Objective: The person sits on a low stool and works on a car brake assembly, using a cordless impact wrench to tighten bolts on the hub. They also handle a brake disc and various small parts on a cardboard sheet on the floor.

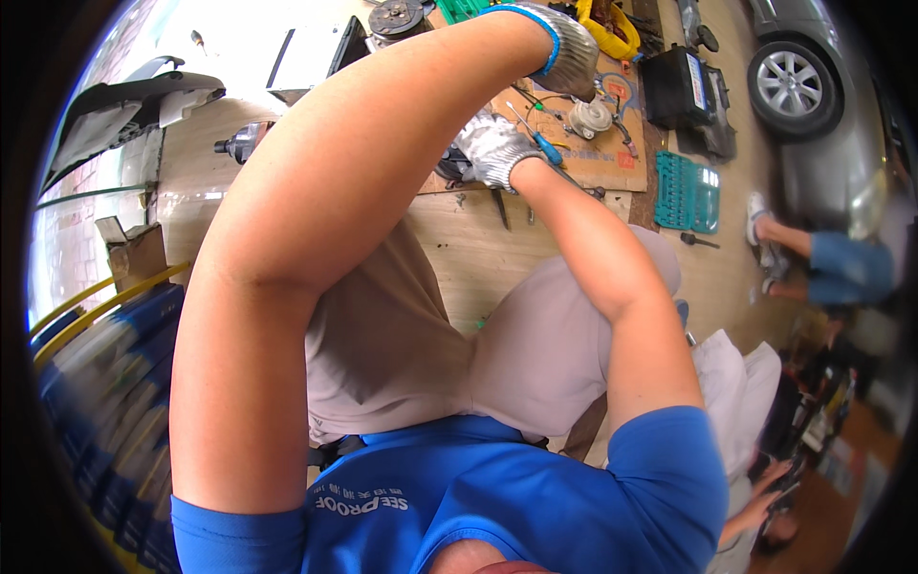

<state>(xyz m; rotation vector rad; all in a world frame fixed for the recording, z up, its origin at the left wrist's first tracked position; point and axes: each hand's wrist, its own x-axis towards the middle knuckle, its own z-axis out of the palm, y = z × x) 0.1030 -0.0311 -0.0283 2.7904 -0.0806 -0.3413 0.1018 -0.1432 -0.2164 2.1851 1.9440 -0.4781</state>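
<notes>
My left hand [571,55], in a grey-coated glove with a blue cuff, reaches far forward over the cardboard sheet [612,172]. Its fingers point down and are drawn together; whatever they hold is hidden. Nearer to me, my right hand [494,150], in a white knit glove, is closed over a dark part [453,165] at the cardboard's left edge. A blue-handled screwdriver [548,148] lies just right of that hand. Beyond it rests a round pale metal part [589,118] with cables around it. A thin dark tool [501,209] lies below the right hand.
A black battery [674,88] and an open teal socket case [673,191] stand to the right. A yellow container [617,33] is at the back. Grey car wheel [790,86] and another person's legs [794,253] are far right. Blue-and-yellow racking [115,354] is at left.
</notes>
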